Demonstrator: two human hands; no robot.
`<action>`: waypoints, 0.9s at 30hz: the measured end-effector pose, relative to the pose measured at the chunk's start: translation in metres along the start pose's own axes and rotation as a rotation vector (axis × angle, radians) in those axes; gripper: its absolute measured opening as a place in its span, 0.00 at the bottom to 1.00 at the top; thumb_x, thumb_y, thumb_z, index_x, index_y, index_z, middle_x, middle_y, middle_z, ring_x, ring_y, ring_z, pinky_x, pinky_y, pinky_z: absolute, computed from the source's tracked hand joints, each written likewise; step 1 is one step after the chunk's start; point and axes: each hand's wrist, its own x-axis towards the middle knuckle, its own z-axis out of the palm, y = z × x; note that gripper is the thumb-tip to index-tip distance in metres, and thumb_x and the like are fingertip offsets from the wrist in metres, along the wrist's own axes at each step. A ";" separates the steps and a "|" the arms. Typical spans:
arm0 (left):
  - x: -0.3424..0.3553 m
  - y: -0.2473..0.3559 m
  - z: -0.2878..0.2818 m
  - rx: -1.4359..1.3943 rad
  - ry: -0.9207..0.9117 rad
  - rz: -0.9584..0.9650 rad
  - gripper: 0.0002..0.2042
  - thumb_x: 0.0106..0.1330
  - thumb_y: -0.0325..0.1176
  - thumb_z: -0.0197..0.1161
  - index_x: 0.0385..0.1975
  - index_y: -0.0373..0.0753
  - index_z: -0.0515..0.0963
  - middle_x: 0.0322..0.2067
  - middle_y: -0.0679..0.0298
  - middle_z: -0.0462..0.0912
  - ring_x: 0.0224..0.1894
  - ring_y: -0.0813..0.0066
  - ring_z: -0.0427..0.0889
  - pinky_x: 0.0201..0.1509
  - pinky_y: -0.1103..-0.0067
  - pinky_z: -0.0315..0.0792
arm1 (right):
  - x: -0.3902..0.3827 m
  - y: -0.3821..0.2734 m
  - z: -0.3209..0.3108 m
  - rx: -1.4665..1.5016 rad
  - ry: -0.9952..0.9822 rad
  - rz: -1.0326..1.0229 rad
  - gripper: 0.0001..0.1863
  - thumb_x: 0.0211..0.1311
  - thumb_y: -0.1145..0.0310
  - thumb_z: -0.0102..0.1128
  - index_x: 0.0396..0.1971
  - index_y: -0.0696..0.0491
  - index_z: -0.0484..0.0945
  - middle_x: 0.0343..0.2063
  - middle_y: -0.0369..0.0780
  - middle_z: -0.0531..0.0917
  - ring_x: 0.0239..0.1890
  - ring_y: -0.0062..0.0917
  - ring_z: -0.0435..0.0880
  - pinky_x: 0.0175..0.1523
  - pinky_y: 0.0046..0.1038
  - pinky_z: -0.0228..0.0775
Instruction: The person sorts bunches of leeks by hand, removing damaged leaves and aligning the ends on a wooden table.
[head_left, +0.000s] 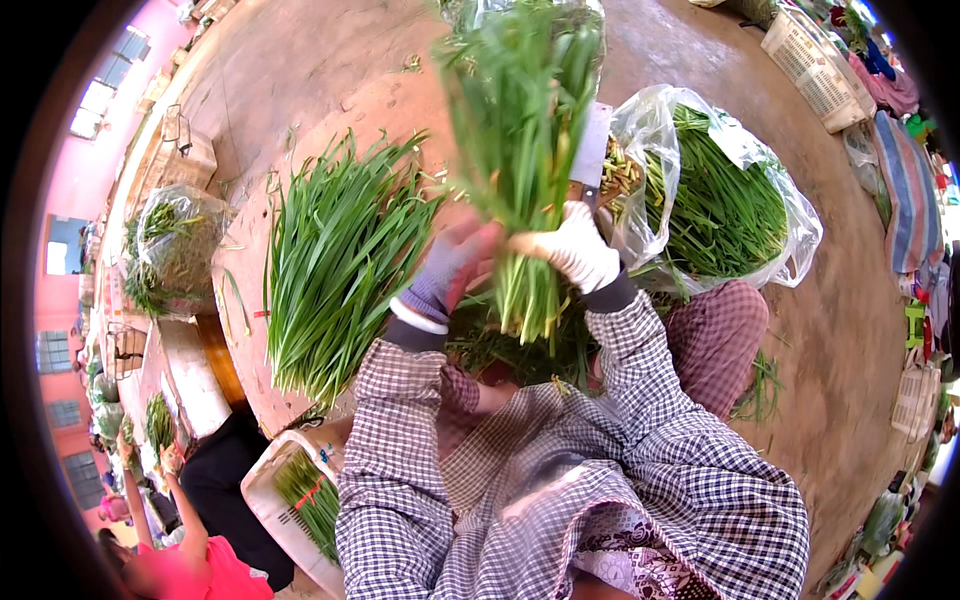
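A long bunch of garlic chives stands upright in front of me, its leafy tops blurred by motion and its pale stem ends pointing down toward me. My right hand, in a white knit glove, is wrapped around the stems from the right side. My left hand, in a purple-grey glove, is at the left of the stems with its fingers stretched toward them, slightly blurred; nothing shows in it. A wide pile of chives lies on the board to the left. Behind the held bunch shows a wide knife blade.
At right, a clear plastic bag holds more chives. Cut stem pieces lie beside it. A white box with banded chives stands at my lower left. Another person in pink works nearby with greens. A plastic crate stands far right.
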 end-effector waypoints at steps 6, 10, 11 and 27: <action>0.005 -0.005 -0.015 -0.221 0.128 0.217 0.25 0.66 0.50 0.57 0.51 0.34 0.74 0.45 0.56 0.81 0.44 0.65 0.82 0.51 0.68 0.77 | -0.006 0.024 0.015 -0.429 -0.238 0.047 0.21 0.43 0.65 0.68 0.38 0.60 0.80 0.23 0.43 0.83 0.25 0.20 0.78 0.35 0.28 0.72; -0.012 0.039 0.008 -0.239 0.288 0.290 0.22 0.61 0.35 0.65 0.52 0.32 0.70 0.43 0.58 0.81 0.42 0.67 0.83 0.50 0.71 0.79 | -0.008 0.034 0.017 -0.490 -0.312 -0.043 0.22 0.42 0.62 0.69 0.36 0.60 0.79 0.20 0.46 0.81 0.23 0.26 0.80 0.35 0.30 0.73; -0.010 0.041 0.014 -0.212 0.380 0.353 0.21 0.61 0.32 0.65 0.52 0.31 0.71 0.43 0.57 0.81 0.42 0.67 0.83 0.50 0.72 0.78 | -0.006 0.023 0.015 -0.417 -0.308 -0.073 0.21 0.43 0.63 0.68 0.36 0.60 0.79 0.20 0.45 0.81 0.22 0.27 0.80 0.35 0.30 0.74; 0.030 0.159 0.078 0.368 0.144 0.583 0.15 0.54 0.26 0.71 0.41 0.31 0.79 0.37 0.62 0.83 0.38 0.77 0.82 0.45 0.81 0.77 | 0.115 -0.081 -0.022 -0.421 -0.242 -0.578 0.33 0.38 0.54 0.79 0.45 0.54 0.79 0.29 0.39 0.85 0.31 0.21 0.84 0.36 0.24 0.75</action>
